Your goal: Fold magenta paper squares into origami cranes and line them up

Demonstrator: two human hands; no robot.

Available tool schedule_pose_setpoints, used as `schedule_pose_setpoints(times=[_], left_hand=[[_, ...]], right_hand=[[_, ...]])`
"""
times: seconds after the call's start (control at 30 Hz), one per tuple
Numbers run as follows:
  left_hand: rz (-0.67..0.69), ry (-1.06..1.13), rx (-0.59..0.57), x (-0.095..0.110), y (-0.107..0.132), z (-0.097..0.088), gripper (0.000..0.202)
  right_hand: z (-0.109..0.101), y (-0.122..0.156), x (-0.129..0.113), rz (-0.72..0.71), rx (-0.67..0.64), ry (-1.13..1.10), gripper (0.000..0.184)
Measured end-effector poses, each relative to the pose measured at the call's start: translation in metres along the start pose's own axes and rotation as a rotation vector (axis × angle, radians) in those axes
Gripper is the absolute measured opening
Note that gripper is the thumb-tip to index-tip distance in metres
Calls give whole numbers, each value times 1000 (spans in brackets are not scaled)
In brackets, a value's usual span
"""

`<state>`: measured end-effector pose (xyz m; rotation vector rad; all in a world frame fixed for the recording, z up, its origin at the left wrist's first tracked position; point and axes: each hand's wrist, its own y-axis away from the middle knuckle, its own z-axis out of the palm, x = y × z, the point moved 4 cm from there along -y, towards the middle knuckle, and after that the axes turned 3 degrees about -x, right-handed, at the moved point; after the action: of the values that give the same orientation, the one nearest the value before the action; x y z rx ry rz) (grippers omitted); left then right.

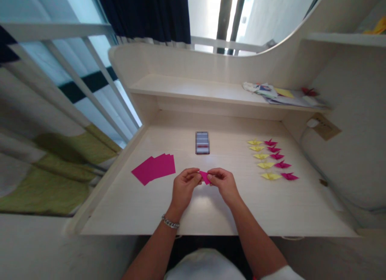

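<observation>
Both my hands meet over the middle of the pale wooden desk, pinching a small folded piece of magenta paper. My left hand, with a metal bracelet at the wrist, grips its left end with closed fingers. My right hand grips its right end the same way. A fanned stack of flat magenta sheets lies to the left of my hands. To the right stand two rows of finished folded figures, yellow ones and magenta ones.
A phone lies flat beyond my hands. A shelf above the desk carries papers and small items at its right end. A wall socket sits on the right. Railings and a window lie left.
</observation>
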<state>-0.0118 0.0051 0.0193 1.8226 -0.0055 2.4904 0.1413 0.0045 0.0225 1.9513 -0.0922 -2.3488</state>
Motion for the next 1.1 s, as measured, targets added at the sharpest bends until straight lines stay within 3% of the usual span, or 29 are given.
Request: schedule_pose_setpoints(times=[0.23,0.43,0.7,0.9,1.1], left_hand=[[8,27,-103,-5,0,1,28],[19,28,-95,-3,2,2,29],[36,-19,-37,-4,-1,0,27],[-3,-46,-123,-6,1,0,19],[-20,-2,-132,-9,1,-2,20]], right_hand=[[3,1,-2,-13,25,8,26],[3,3,-8,-143,102,228,14],[13,7,-11,-166,-16,174,13],[15,7,-8,-183,-75,152,12],[13,6,-6,-138,-95,88,16]])
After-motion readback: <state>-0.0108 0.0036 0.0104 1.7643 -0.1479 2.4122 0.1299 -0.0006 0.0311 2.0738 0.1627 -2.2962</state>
